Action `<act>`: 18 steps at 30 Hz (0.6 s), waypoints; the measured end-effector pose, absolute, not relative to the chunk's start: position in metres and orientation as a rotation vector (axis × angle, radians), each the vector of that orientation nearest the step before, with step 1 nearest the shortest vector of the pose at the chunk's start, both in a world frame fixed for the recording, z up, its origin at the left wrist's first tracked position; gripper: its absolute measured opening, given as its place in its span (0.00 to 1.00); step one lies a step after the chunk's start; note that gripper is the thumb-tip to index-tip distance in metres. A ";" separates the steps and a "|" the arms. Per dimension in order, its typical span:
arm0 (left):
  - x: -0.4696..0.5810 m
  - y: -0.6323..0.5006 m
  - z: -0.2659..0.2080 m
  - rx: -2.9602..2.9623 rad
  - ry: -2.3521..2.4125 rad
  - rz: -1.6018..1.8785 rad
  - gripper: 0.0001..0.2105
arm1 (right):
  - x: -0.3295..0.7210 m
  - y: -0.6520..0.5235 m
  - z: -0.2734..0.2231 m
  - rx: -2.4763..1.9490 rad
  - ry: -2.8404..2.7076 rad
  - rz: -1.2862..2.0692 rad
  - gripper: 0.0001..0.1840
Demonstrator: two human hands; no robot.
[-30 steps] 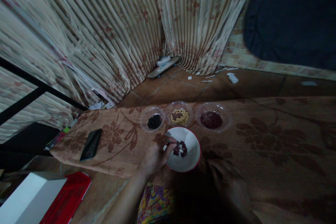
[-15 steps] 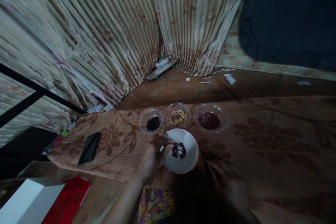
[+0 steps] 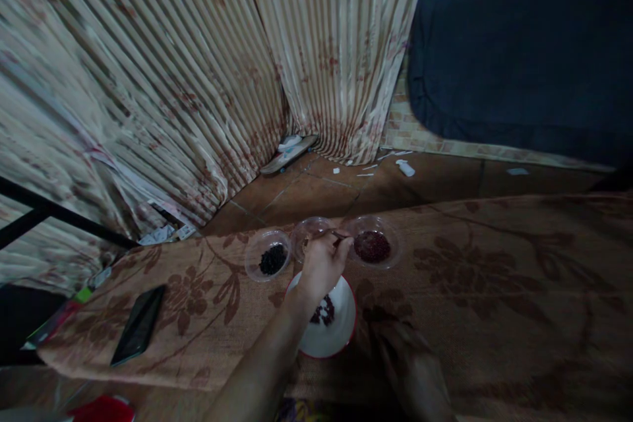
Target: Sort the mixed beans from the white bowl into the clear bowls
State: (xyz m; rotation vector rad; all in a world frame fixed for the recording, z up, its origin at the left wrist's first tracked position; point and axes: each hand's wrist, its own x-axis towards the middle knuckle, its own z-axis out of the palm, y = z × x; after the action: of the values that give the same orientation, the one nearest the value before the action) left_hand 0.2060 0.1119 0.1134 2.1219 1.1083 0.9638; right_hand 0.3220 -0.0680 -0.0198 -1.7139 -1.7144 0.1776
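Observation:
My left hand (image 3: 324, 264) reaches over the white bowl (image 3: 341, 333) with a red rim. Its fingers are pinched on thin tweezers (image 3: 340, 234), whose tips point toward the clear plastic dish of dark red beans (image 3: 372, 247). Under and behind this hand, a clear dish (image 3: 312, 223) is mostly covered; its yellow beans are largely hidden. Small dark red beans (image 3: 324, 310) lie in the bottom of the white bowl. To the left sits a clear dish with black beans (image 3: 273, 258). My right hand (image 3: 410, 359) rests in shadow right of the bowl, its fingers too dark to make out.
A dark phone (image 3: 138, 324) lies on the left of the brown flowered cloth (image 3: 208, 343). Beyond the cloth's far edge, a white bottle (image 3: 405, 168) and scraps lie on the tiled floor. Striped curtains (image 3: 198, 79) hang behind, and a red item (image 3: 103, 409) shows at lower left.
My left hand has moved from inside the white bowl up and away, toward the red bean dish. The right hand stays beside the bowl. The view has shifted slightly.

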 end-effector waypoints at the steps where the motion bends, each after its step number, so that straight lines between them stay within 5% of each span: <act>1: 0.205 0.111 0.112 2.122 1.129 0.970 0.06 | 0.322 -0.068 -0.019 -1.715 -1.715 0.177 0.14; 18: 0.088 0.025 0.076 1.921 1.452 0.816 0.06 | 0.327 -0.071 -0.029 -1.687 -1.735 0.121 0.14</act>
State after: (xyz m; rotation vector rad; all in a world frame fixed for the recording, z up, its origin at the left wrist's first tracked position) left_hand 0.0881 0.0254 0.0762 1.9211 1.4525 0.8163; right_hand 0.3272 -0.0706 -0.0291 -1.6866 -1.7355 0.1210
